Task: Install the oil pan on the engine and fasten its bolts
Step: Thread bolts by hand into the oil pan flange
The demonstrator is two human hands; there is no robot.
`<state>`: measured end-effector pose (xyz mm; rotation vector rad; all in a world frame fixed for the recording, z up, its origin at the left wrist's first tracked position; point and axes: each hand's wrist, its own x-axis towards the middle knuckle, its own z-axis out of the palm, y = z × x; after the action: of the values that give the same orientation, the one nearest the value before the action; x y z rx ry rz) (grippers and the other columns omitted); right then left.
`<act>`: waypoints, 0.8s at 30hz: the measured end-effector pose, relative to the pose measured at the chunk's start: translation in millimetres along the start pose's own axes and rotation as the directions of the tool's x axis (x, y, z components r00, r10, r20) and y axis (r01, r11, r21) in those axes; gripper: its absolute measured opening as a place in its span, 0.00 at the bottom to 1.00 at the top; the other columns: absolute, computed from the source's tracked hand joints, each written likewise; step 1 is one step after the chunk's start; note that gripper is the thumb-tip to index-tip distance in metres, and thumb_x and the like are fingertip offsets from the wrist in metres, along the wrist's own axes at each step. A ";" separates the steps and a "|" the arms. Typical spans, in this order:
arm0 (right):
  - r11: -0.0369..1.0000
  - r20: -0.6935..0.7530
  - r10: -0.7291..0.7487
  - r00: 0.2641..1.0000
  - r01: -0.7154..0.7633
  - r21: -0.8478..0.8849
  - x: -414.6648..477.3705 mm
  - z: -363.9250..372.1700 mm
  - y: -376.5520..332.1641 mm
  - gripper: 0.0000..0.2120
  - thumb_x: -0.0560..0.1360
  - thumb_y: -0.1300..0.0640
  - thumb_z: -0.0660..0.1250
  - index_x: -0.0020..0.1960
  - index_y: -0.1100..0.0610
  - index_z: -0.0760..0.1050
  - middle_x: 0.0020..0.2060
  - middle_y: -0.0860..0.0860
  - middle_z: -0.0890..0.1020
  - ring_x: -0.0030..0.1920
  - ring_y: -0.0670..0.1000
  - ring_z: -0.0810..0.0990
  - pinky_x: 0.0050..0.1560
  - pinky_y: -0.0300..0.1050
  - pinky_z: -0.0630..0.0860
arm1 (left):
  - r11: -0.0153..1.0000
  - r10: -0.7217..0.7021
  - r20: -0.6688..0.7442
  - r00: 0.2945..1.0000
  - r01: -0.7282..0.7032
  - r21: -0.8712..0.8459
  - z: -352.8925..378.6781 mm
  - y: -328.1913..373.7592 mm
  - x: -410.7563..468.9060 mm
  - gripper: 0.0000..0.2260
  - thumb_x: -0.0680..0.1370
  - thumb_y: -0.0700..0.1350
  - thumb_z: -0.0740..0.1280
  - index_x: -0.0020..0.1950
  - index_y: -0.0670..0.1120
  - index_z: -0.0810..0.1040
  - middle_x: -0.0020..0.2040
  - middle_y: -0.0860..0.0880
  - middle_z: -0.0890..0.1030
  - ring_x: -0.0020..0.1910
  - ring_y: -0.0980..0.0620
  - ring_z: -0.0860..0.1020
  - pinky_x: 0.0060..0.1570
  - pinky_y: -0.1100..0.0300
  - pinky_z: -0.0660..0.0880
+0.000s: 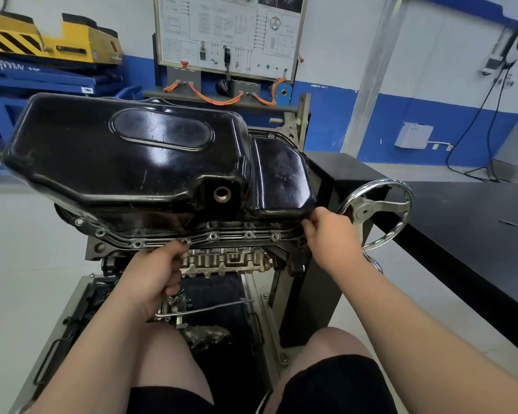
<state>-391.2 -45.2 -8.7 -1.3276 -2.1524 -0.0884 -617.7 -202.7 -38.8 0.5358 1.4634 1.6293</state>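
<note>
Workshop bay, blue-striped wall, wiring board top centre. Oil pan mid-frame, sat on engine, near flange holes look boltless. Your left hand grips near flange and your right hand pinches right corner, probably nudging holes into line.

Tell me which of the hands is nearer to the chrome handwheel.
Right. The right hand grips a corner of the oil pan just beside the handwheel; the left hand holds the pan's front flange, farther to the left.

Glossy black metal oil pan; shiny chrome handwheel; matt black table.
</note>
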 end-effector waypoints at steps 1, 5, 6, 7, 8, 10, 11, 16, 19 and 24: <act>0.998 0.006 0.037 0.999 -0.037 0.054 -0.4 1.4 0.6 0.09 0.78 0.52 0.61 0.47 0.57 0.75 0.40 0.55 0.82 0.44 0.59 0.79 0.38 0.44 0.67 | 1.000 0.004 0.001 1.000 -0.004 -0.003 0.3 -0.1 0.0 0.11 0.78 0.42 0.63 0.36 0.45 0.69 0.20 0.55 0.59 0.17 0.57 0.55 0.17 0.68 0.54; 0.993 0.002 0.051 0.999 -0.051 0.109 -0.9 2.5 0.4 0.08 0.78 0.52 0.62 0.49 0.56 0.77 0.39 0.55 0.82 0.44 0.59 0.79 0.37 0.44 0.67 | 1.000 0.008 -0.005 1.000 -0.008 -0.023 1.3 -1.1 0.4 0.11 0.78 0.41 0.63 0.35 0.44 0.69 0.20 0.55 0.59 0.17 0.57 0.55 0.17 0.68 0.54; 0.995 -0.007 0.030 1.000 -0.029 0.095 0.2 2.0 -0.1 0.08 0.78 0.53 0.61 0.48 0.56 0.76 0.40 0.55 0.82 0.44 0.60 0.78 0.37 0.45 0.67 | 1.000 0.008 -0.006 1.000 -0.008 -0.024 1.3 -1.1 0.8 0.11 0.78 0.42 0.63 0.35 0.44 0.69 0.20 0.55 0.59 0.17 0.57 0.55 0.17 0.68 0.54; 0.998 -0.018 0.002 1.000 -0.001 0.058 1.4 1.9 -0.5 0.08 0.78 0.53 0.61 0.47 0.57 0.75 0.40 0.56 0.82 0.43 0.61 0.78 0.38 0.46 0.67 | 1.000 0.007 -0.008 1.000 -0.007 -0.024 1.1 -1.0 1.1 0.11 0.78 0.42 0.63 0.36 0.44 0.69 0.20 0.55 0.59 0.17 0.57 0.55 0.17 0.68 0.54; 1.000 -0.031 -0.029 0.999 0.029 0.002 2.3 1.8 -0.7 0.08 0.79 0.53 0.60 0.44 0.57 0.72 0.39 0.56 0.82 0.41 0.61 0.78 0.38 0.47 0.66 | 1.000 0.007 -0.010 1.000 -0.008 -0.022 0.8 -1.0 1.3 0.11 0.78 0.42 0.64 0.36 0.44 0.69 0.20 0.55 0.59 0.17 0.57 0.55 0.17 0.68 0.54; 0.990 -0.066 -0.093 0.994 0.085 -0.113 2.0 1.6 -0.7 0.10 0.79 0.53 0.59 0.40 0.54 0.65 0.35 0.56 0.81 0.33 0.60 0.74 0.39 0.47 0.61 | 1.000 0.011 -0.010 1.000 -0.011 -0.018 0.4 -1.4 1.6 0.11 0.77 0.42 0.64 0.36 0.45 0.69 0.21 0.55 0.59 0.18 0.57 0.55 0.18 0.68 0.55; 0.982 -0.079 -0.126 0.989 0.112 -0.153 1.5 1.1 -0.2 0.11 0.79 0.52 0.59 0.39 0.54 0.63 0.34 0.56 0.81 0.31 0.59 0.71 0.40 0.47 0.60 | 1.000 0.013 -0.011 1.000 -0.014 -0.017 0.7 -1.5 1.7 0.11 0.77 0.42 0.64 0.35 0.45 0.69 0.21 0.55 0.59 0.18 0.57 0.55 0.18 0.68 0.55; 0.970 -0.051 -0.192 0.980 0.181 -0.163 -0.1 -5.9 7.4 0.14 0.79 0.49 0.60 0.39 0.55 0.66 0.35 0.54 0.80 0.35 0.59 0.74 0.42 0.47 0.59 | 0.999 0.034 -0.019 0.999 -0.034 -0.020 1.9 -2.5 1.1 0.12 0.77 0.41 0.64 0.34 0.45 0.68 0.21 0.55 0.59 0.18 0.57 0.55 0.18 0.67 0.54; 0.971 0.012 -0.201 0.979 0.201 -0.127 -0.1 -6.1 10.5 0.12 0.79 0.48 0.59 0.44 0.55 0.69 0.40 0.52 0.79 0.37 0.57 0.71 0.42 0.47 0.62 | 0.999 0.044 -0.013 0.999 -0.044 -0.014 0.8 -2.8 1.6 0.12 0.77 0.40 0.64 0.34 0.45 0.68 0.21 0.55 0.60 0.18 0.56 0.55 0.18 0.68 0.55; 0.958 -0.005 -0.218 0.976 0.213 -0.192 1.0 -7.4 10.0 0.10 0.80 0.52 0.59 0.43 0.57 0.71 0.38 0.55 0.80 0.34 0.56 0.66 0.38 0.45 0.57 | 0.999 0.047 -0.009 0.999 -0.047 -0.008 0.4 -5.1 3.7 0.12 0.77 0.40 0.64 0.34 0.46 0.67 0.21 0.54 0.60 0.18 0.56 0.55 0.19 0.67 0.54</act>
<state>-379.8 -42.1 -4.6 -1.1799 -2.3058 -0.4070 -617.8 -199.8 -44.4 0.5627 1.4602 1.6750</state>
